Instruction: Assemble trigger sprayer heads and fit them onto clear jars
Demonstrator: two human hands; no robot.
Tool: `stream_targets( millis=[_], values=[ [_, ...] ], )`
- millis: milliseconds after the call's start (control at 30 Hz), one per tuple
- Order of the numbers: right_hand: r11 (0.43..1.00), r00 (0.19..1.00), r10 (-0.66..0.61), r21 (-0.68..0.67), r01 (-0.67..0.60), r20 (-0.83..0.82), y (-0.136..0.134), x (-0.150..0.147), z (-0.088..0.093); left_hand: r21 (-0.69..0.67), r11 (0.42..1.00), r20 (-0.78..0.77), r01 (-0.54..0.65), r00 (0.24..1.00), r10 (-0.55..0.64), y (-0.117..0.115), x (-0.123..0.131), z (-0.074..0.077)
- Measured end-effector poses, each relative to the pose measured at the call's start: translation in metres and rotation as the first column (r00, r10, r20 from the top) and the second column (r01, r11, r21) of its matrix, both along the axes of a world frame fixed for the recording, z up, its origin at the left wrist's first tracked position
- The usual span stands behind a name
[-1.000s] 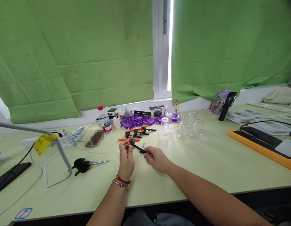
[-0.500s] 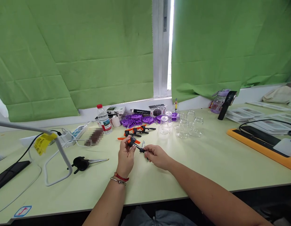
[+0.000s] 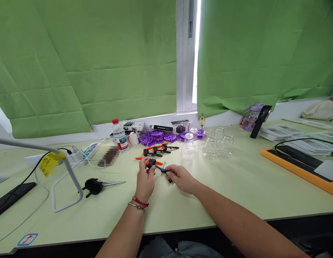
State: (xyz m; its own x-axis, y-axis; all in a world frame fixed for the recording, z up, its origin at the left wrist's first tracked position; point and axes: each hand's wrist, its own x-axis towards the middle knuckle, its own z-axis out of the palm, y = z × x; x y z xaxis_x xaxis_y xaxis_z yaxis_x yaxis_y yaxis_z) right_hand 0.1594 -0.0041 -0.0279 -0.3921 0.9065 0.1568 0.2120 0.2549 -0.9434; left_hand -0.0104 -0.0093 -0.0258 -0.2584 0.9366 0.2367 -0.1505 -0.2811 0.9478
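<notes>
In the head view, the left hand (image 3: 145, 183) has its thumb and fingers closed on the dark upper end of a black piece (image 3: 151, 163). The right hand (image 3: 182, 178) pinches the lower end of the same piece between thumb and curled forefinger, leaving little gap; its other fingers are folded under and mostly hidden. The piece slants between the two sets of fingertips, its thin shaft bare between them and a short dark tip poking out below the right fingers. Whether it touches the table (image 3: 179, 215) cannot be told.

An orange strip (image 3: 139, 158) shows on both sides of the left fingertips; whether it belongs to the piece is unclear. A small silver part (image 3: 164, 165) lies just beyond the right fingertips, partly hidden.

Beyond the left fingertips lie more black-and-orange pieces (image 3: 155, 150), and behind those a heap of purple wheels (image 3: 156, 134). The bottle (image 3: 120, 137) stands farther back and left of the left fingers; the glasses (image 3: 209, 148) are beyond the right fingers, to their right. Well left of the left fingers lies a black tool (image 3: 93, 186) with metal prongs, pointing toward the hand.
</notes>
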Motion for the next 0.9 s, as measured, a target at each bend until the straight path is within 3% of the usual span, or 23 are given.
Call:
stream_targets(
  millis=[100, 200, 333, 500, 567, 733, 900],
  values=[
    [0.999, 0.999, -0.021, 0.048, 0.02, 0.025, 0.002, 0.003, 0.001, -0.005, 1.0, -0.029, 0.026, 0.999, -0.026, 0.0, 0.0, 0.001],
    [0.995, 0.998, -0.057, 0.078, 0.054, 0.035, 0.005, 0.007, 0.002, 0.021, 0.998, -0.152, 0.052, 0.987, -0.048, 0.0, -0.001, 0.001],
    [0.997, 0.999, -0.053, 0.058, 0.054, -0.009, 0.009, 0.011, 0.0, 0.093, 0.995, -0.285, 0.024, 0.958, 0.003, 0.0, 0.0, 0.0],
    [0.996, 0.997, -0.022, 0.085, 0.028, -0.071, 0.013, 0.013, -0.003, 0.135, 0.99, -0.149, -0.04, 0.987, 0.06, -0.005, 0.001, 0.004],
    [0.996, 0.996, -0.007, 0.083, 0.014, -0.086, 0.013, 0.013, -0.003, 0.188, 0.978, -0.184, -0.087, 0.975, 0.122, -0.005, 0.0, 0.004],
    [0.993, 0.998, -0.009, 0.113, 0.016, -0.055, 0.01, 0.014, 0.002, 0.267, 0.959, -0.574, -0.092, 0.784, 0.235, -0.002, -0.002, -0.001],
    [0.973, 1.0, -0.006, 0.23, 0.008, -0.01, 0.007, 0.014, 0.004, 0.356, 0.934, -0.679, -0.034, 0.677, 0.284, 0.001, -0.001, -0.007]
  ],
)
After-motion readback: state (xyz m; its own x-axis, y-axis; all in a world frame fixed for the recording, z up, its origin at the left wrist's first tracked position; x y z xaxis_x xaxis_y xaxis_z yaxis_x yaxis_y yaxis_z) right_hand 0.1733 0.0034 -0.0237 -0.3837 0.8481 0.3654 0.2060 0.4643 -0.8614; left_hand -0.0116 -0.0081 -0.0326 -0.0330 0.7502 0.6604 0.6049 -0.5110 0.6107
